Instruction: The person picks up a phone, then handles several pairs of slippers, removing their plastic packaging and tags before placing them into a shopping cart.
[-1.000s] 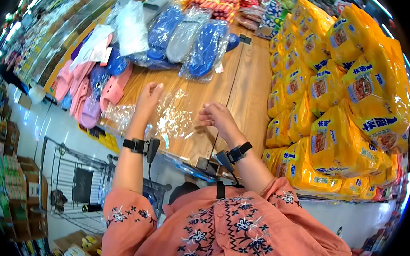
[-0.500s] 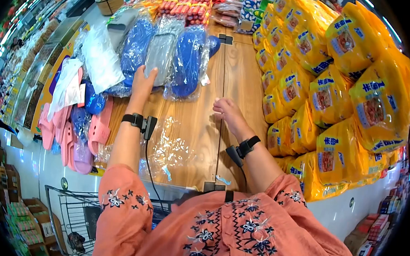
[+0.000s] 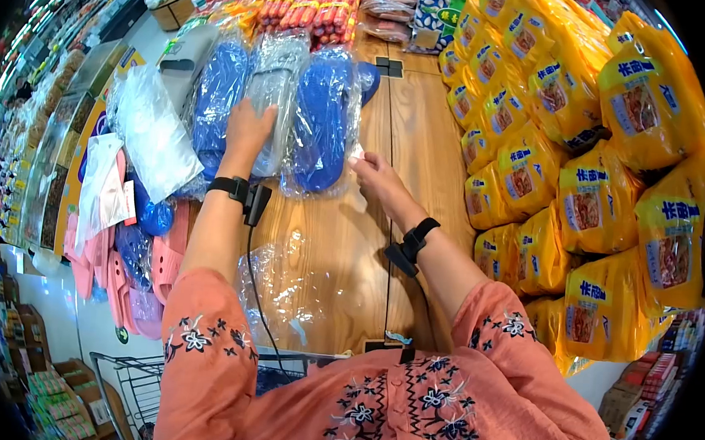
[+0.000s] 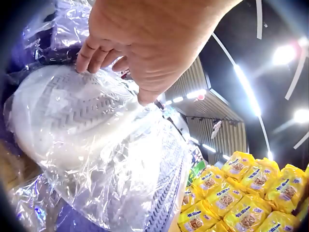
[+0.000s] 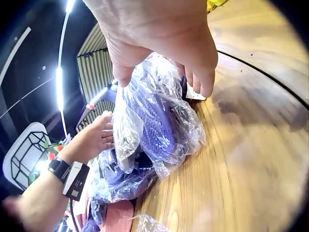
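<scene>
Grey slippers (image 3: 283, 72) in a clear plastic bag lie on the wooden table, between two bagged pairs of blue slippers. My left hand (image 3: 249, 131) rests on the left side of the grey pair; in the left wrist view its bent fingertips (image 4: 86, 59) touch the plastic, thumb apart. The right-hand blue slippers (image 3: 321, 124) lie beside them. At this bag's right edge is my right hand (image 3: 381, 183), its fingers by a small white tag (image 3: 357, 151). In the right wrist view the thumb (image 5: 123, 73) and fingers stand spread on either side of the bag.
Yellow noodle packs (image 3: 599, 204) are piled high along the right. Pink slippers (image 3: 124, 278) and a white plastic bag (image 3: 153, 120) lie at the left. Packs of red sausages (image 3: 328, 14) are at the back. Crumpled clear plastic (image 3: 283, 276) lies near the front edge, above a shopping cart (image 3: 132, 384).
Both hands have reached forward over the table. My left hand has come onto the grey slippers, and my right hand has come to the blue slippers' bag. The view has shifted too.
</scene>
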The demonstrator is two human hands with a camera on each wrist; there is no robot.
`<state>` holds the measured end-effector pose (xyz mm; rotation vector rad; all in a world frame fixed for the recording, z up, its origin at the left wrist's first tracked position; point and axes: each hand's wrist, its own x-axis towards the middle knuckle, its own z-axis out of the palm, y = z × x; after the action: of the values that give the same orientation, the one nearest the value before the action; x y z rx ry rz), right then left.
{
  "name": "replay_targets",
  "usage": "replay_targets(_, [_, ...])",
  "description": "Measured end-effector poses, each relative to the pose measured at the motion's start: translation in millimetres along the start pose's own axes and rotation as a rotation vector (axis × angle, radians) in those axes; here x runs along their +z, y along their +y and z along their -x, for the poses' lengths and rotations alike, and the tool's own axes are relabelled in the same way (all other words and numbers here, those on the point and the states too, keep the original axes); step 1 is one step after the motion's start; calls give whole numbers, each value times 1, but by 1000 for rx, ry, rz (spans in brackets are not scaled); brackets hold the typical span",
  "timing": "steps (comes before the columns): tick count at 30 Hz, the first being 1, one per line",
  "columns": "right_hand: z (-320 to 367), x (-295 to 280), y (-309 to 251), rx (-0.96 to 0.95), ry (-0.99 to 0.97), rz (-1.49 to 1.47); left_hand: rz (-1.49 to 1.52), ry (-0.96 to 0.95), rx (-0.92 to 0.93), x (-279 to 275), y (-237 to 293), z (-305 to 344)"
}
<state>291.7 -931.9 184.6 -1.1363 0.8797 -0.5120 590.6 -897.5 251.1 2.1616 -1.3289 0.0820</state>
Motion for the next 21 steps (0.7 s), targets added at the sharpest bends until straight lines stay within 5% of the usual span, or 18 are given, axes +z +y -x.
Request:
replay_targets(5, [4, 9, 2, -10, 21, -63, -230, -176, -70, -1, 19, -22])
replay_targets(11, [12, 14, -10, -65, -6, -130, -135, -382, -160, -4, 14, -68])
replay_targets(18, [1, 6, 7, -56, -2, -199, -174, -335, -34, 2, 17, -55])
replay_targets(21, [9, 6, -3, -21, -38, -223, 70, -365, -11, 21, 15, -48])
